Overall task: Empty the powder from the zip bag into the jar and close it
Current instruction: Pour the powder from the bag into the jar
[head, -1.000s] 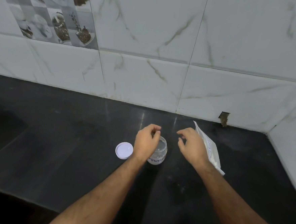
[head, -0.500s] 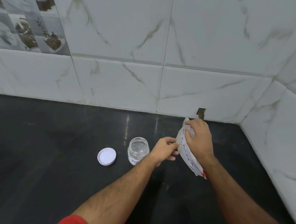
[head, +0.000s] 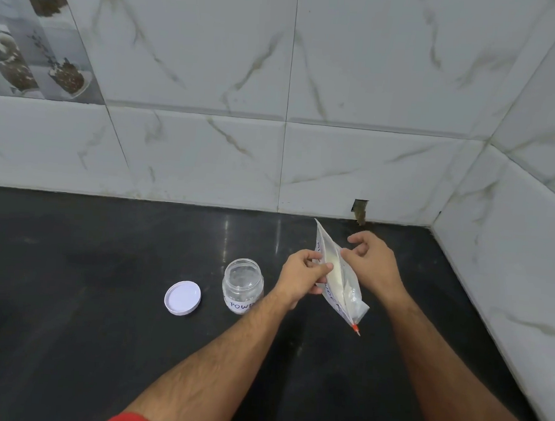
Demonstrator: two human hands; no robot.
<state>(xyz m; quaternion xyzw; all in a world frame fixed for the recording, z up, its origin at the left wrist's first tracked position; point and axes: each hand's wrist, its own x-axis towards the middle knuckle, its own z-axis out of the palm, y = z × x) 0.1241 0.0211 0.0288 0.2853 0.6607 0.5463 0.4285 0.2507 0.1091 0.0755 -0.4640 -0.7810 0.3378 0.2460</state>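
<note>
Both hands, left (head: 303, 273) and right (head: 372, 266), pinch the zip bag (head: 340, 280) beside the open jar (head: 243, 283) and its lid (head: 182, 297).

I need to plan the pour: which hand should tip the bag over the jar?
Probably the right hand. Both hands pinch the bag mouth apart; the left hand lies between bag and open jar, so it could let go and steady the jar while the right tips.

Both forearms outstretched, left hand (head: 304, 273) and right hand (head: 372, 266) each pinching, fingers curled.
</note>
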